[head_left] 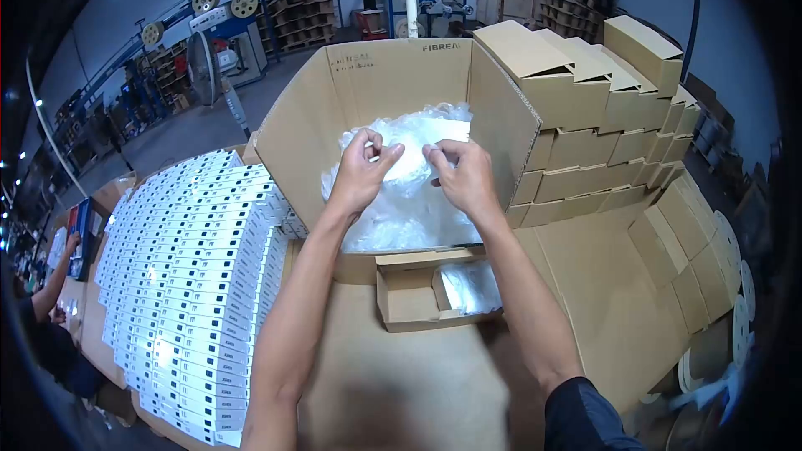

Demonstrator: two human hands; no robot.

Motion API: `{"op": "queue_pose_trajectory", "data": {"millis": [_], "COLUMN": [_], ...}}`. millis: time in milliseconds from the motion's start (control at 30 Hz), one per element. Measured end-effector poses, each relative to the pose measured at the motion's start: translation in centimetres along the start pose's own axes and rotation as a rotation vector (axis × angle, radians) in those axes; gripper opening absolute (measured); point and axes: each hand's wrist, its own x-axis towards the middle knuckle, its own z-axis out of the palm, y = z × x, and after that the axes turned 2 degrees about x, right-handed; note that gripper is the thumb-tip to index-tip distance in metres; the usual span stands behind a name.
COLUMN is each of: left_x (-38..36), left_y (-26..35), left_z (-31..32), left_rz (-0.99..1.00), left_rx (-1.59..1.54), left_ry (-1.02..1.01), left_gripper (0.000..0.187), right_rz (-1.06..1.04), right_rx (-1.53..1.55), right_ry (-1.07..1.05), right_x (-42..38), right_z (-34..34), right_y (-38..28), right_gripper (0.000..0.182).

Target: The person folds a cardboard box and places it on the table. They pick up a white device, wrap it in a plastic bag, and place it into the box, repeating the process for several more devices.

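Observation:
My left hand and my right hand are raised over a large open carton, thumbs and fingertips pinched and facing each other. Between them is a clear plastic bag, gripped at its edges; its outline blends into the heap of crumpled clear plastic inside the carton. A flat white piece shows just behind my right fingers. Below my hands, a small open cardboard box holds a clear plastic-wrapped packet, partly covered by my right forearm.
Stacked white boxes fill the left of the table. Brown cartons are piled at the right, with an open carton in front of them. A fan stands beyond; another person's arm shows at far left.

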Motion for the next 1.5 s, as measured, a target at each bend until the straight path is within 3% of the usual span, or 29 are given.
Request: {"op": "queue_pose_trajectory", "data": {"millis": [67,167,200,300,433,467,567,667,800,900,967,1033,1100,1133,1233,1367,1500], "left_x": [0.6,2.0,2.8,4.2,5.1,4.8,3.8,2.4,-4.4,-9.3,-13.5,-17.6,-21.4,-22.9,-28.8,-33.9,-36.5], "left_y": [0.3,0.6,0.0,-1.5,-1.2,-1.2,1.7,4.6,7.0,6.6,8.8,10.3,11.1,10.3,10.9,11.8,13.0], "left_z": [-0.1,-0.9,-1.2,-1.8,-2.1,-1.7,-0.8,-1.4,0.4,1.5,2.6,2.7,1.9,1.7,3.3,4.5,4.5], "left_rz": [0.009,0.066,0.049,0.116,0.052,0.2,0.335,-0.142,0.162,0.199,0.154,0.101,0.049,0.103,-0.011,-0.052,-0.087], "left_rx": [0.089,0.423,0.345,0.538,0.652,0.712,0.853,0.519,0.082,0.069,0.12,0.17,0.219,0.195,0.253,0.341,0.382], "left_ry": [0.073,0.228,0.246,0.36,0.167,0.269,0.466,0.095,0.332,0.531,0.572,0.622,0.677,0.734,0.75,0.712,0.682], "left_gripper": [0.037,0.044,0.053,0.051,0.05,0.057,0.052,0.041,0.029,0.032,0.032,0.032,0.033,0.035,0.035,0.037,0.037], "right_rz": [-0.243,-0.222,-0.23,-0.076,-0.067,-0.081,-0.118,0.003,0.072,-0.292,-0.204,0.089,0.25,0.274,0.294,0.137,0.129], "right_rx": [-0.221,-0.36,-0.352,-0.297,-0.163,-0.15,-0.074,0.155,0.489,0.122,0.22,0.164,0.453,0.469,0.592,0.454,0.483], "right_ry": [0.072,0.064,0.069,0.091,0.13,0.134,0.104,-0.005,-0.084,-0.202,-0.18,-0.415,-0.494,-0.467,-0.374,-0.233,-0.208], "right_x": [0.4,1.4,1.4,1.6,2.6,2.6,1.8,0.2,-3.5,-8.8,-13.5,-17.4,-20.8,-22.5,-26.9,-30.3,-32.6], "right_z": [0.1,-0.4,-0.5,-0.8,-0.5,-0.7,-1.4,-2.5,-4.1,-4.2,-2.6,-3.4,-4.3,-4.1,-4.2,-4.7,-5.0], "right_y": [1.3,2.4,2.2,1.6,4.0,3.8,2.1,-1.3,-5.1,-6.3,-6.7,-7.6,-8.1,-7.4,-7.8,-9.6,-10.3], "right_gripper": [0.019,0.019,0.02,0.023,0.027,0.027,0.027,0.028,0.03,0.033,0.035,0.028,0.03,0.033,0.029,0.025,0.022]}}
